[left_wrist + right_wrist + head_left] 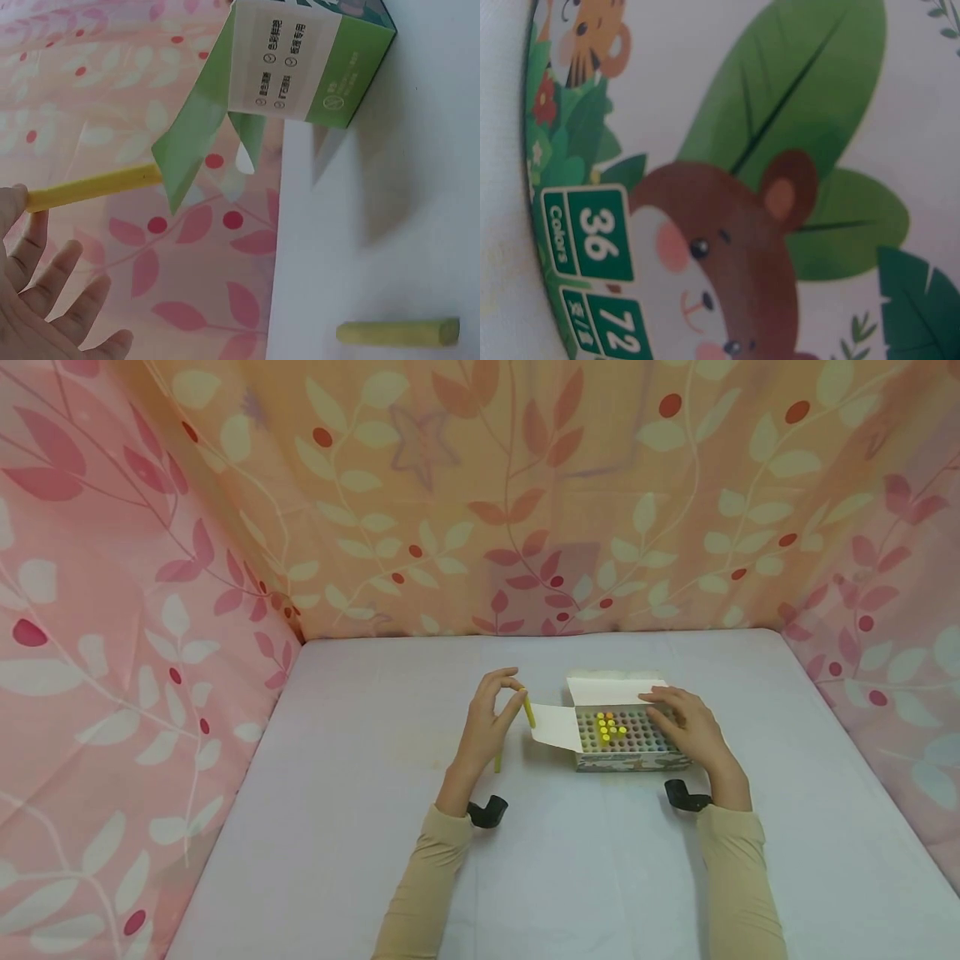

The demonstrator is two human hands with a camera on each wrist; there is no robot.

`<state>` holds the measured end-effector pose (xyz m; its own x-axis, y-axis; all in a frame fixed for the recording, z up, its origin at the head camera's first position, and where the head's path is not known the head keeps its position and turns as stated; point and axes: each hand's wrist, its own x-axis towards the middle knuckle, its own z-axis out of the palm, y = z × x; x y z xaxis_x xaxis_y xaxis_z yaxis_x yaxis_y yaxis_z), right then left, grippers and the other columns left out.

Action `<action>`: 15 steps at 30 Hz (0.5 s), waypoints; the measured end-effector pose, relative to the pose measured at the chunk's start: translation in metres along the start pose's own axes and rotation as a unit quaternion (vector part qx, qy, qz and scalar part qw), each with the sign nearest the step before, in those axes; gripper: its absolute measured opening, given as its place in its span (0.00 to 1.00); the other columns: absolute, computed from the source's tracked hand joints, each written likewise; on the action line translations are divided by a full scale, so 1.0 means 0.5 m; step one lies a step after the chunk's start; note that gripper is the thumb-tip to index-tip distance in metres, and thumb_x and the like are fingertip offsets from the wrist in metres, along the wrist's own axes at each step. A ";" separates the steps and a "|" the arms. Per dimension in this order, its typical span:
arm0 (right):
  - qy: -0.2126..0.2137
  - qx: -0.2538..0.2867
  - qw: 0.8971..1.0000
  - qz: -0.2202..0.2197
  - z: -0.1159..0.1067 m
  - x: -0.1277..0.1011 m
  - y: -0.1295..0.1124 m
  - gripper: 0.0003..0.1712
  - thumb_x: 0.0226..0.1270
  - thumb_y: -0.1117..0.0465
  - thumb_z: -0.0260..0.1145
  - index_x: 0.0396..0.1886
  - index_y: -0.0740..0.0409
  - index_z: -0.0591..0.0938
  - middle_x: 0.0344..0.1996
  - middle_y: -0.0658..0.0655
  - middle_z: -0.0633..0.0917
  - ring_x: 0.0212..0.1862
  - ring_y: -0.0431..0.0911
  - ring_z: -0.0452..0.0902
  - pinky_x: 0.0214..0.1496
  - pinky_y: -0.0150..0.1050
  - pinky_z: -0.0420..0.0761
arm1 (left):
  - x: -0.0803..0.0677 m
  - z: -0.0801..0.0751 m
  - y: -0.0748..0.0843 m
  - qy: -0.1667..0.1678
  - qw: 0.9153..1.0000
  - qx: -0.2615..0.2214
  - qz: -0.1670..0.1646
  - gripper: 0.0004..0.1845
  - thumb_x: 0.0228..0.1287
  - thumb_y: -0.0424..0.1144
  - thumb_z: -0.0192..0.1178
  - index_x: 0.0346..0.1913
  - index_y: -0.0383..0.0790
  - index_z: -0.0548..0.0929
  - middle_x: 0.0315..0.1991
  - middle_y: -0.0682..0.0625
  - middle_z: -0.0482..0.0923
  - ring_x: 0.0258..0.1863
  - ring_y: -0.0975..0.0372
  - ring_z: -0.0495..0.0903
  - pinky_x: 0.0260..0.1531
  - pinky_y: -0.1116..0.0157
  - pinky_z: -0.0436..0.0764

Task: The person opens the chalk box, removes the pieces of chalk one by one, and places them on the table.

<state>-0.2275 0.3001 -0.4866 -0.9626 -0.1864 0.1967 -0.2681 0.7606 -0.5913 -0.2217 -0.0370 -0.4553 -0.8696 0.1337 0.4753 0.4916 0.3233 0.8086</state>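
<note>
Between thumb and index finger, my left hand (483, 722) pinches a yellow chalk stick (529, 710) by one end, just left of an open chalk box (630, 763). In the left wrist view that chalk (97, 187) points at the box's side flap (191, 139). My right hand (690, 731) lies over the box's right end, thumb and fingers apart and loosely bent; whether it presses the box I cannot tell. Several yellow pieces (604, 729) and an orange one (610, 716) stand out among the rows of round spots. The right wrist view shows only the box's printed wall (840, 315).
A yellow-green chalk stick (397, 333) lies on the white-covered table (585, 877), below my left hand. The box's white left flap (557, 727) and back lid (618, 691) stand folded out. Floral curtains (450, 527) surround the table's back and sides.
</note>
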 end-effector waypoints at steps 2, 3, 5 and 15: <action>0.002 -0.001 1.000 0.001 0.000 0.000 -0.001 0.19 0.67 0.51 0.59 0.54 0.52 0.78 0.60 0.64 0.71 0.63 0.65 0.59 0.60 0.67 0.55 | -0.002 -0.008 -0.002 0.003 1.000 -0.007 0.000 0.08 0.66 0.41 0.55 0.40 0.39 0.76 0.59 0.45 0.70 0.63 0.56 0.66 0.64 0.52 0.63; 0.003 -0.002 1.000 0.000 0.000 -0.001 -0.001 0.19 0.67 0.51 0.59 0.54 0.52 0.78 0.60 0.64 0.71 0.63 0.65 0.59 0.60 0.67 0.55 | -0.003 -0.012 -0.005 0.004 1.000 -0.010 0.000 0.08 0.66 0.40 0.56 0.40 0.38 0.76 0.59 0.44 0.70 0.63 0.55 0.66 0.64 0.51 0.62; 0.004 -0.004 1.000 -0.005 -0.001 0.000 -0.001 0.19 0.67 0.52 0.59 0.54 0.53 0.78 0.60 0.65 0.71 0.63 0.66 0.59 0.60 0.67 0.55 | -0.004 -0.021 -0.010 0.006 1.000 -0.010 -0.003 0.08 0.66 0.40 0.56 0.40 0.37 0.76 0.59 0.44 0.70 0.63 0.55 0.66 0.63 0.50 0.62; -0.005 -0.004 1.000 0.009 0.002 0.001 0.003 0.20 0.67 0.50 0.58 0.55 0.52 0.77 0.61 0.64 0.70 0.64 0.65 0.57 0.61 0.67 0.53 | -0.015 -0.063 -0.048 -0.062 0.993 0.067 -0.077 0.11 0.67 0.50 0.52 0.39 0.46 0.76 0.59 0.52 0.70 0.64 0.57 0.62 0.63 0.50 0.62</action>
<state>-0.2285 0.3006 -0.4880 -0.9677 -0.1786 0.1782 -0.2502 0.7693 -0.5879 -0.2257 -0.0752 -0.4674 -0.9369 0.1853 0.2963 0.3493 0.4694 0.8110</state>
